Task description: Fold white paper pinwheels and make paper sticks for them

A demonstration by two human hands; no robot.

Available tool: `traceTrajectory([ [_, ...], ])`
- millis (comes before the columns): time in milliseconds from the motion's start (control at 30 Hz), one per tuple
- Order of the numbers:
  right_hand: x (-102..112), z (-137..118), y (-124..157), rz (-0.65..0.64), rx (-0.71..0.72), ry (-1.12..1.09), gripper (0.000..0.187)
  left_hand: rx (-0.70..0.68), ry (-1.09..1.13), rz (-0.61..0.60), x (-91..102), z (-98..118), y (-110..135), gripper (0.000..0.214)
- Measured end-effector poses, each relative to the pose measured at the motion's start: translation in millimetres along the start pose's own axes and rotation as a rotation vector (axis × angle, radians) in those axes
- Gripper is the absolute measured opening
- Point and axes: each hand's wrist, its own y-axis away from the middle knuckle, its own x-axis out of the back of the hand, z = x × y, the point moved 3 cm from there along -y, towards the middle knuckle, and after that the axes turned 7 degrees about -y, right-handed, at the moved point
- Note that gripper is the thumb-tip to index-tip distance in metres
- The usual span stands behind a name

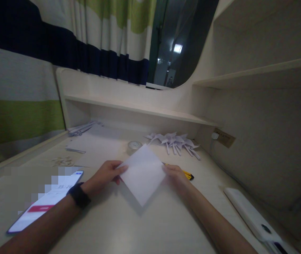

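Note:
A white square sheet of paper (143,176) is held up over the desk, turned so that its corners point up, down, left and right. My left hand (112,171) pinches its left corner, thumb on top. At the right corner, my right hand (175,174) grips the paper between thumb and fingers. Just behind my right hand lies a yellow and black utility knife (189,175), partly hidden by it. Beyond the paper's top corner sits a roll of clear tape (134,146).
Folded paper pinwheels (175,139) lie in a pile at the back right. Paper sheets (94,144), rolled paper sticks (83,128) and small pale pieces (62,161) are at the back left. A lit phone (47,201) lies left; a white elongated device (251,211) lies right.

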Motion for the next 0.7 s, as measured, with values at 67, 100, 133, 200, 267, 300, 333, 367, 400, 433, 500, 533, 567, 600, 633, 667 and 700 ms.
traceTrajectory([
  [67,3,1,-2,0.002,0.001,-0.018,0.028,-0.007,0.025,-0.019,0.0,-1,-1,0.042],
  [100,4,2,-2,0.005,0.005,-0.021,0.029,-0.001,0.034,-0.024,0.0,-2,-1,0.042],
  [133,4,1,-1,0.006,0.011,-0.02,0.03,0.007,0.04,-0.026,0.1,-3,-1,0.043],
  [200,2,0,0,-0.008,0.019,0.007,0.032,0.018,0.038,-0.03,0.2,-4,-1,0.043],
  [267,0,0,3,-0.036,0.018,0.061,0.037,0.012,0.022,-0.035,0.3,-4,-1,0.044],
  [300,-1,0,3,-0.052,0.009,0.09,0.039,0.007,0.012,-0.039,0.3,-4,-1,0.044],
  [333,-2,0,4,-0.065,-0.004,0.116,0.041,0.003,0.004,-0.044,0.3,-3,-1,0.045],
  [367,-3,1,4,-0.074,-0.02,0.132,0.04,0.003,-0.002,-0.051,0.3,-3,0,0.045],
  [400,-3,2,4,-0.077,-0.032,0.139,0.039,0.005,-0.003,-0.061,0.3,-2,0,0.045],
  [433,-2,2,4,-0.076,-0.039,0.138,0.037,0.007,0.001,-0.076,0.3,-2,1,0.044],
  [500,-2,2,4,-0.067,-0.046,0.125,0.035,0.007,0.022,-0.11,0.5,0,2,0.042],
  [533,-2,1,5,-0.064,-0.047,0.117,0.034,0.007,0.032,-0.129,0.7,1,2,0.042],
  [567,-3,0,5,-0.065,-0.051,0.111,0.034,0.005,0.041,-0.146,1.1,2,3,0.041],
  [600,-3,-1,6,-0.07,-0.057,0.111,0.034,0.003,0.049,-0.157,1.5,2,3,0.041],
  [633,-4,-2,7,-0.081,-0.064,0.118,0.036,0.002,0.057,-0.165,2.0,3,3,0.041],
  [667,-6,-3,8,-0.093,-0.071,0.128,0.038,0.0,0.064,-0.17,2.5,3,3,0.041],
  [700,-6,-4,9,-0.105,-0.076,0.14,0.04,-0.003,0.07,-0.174,3.0,3,3,0.041],
])
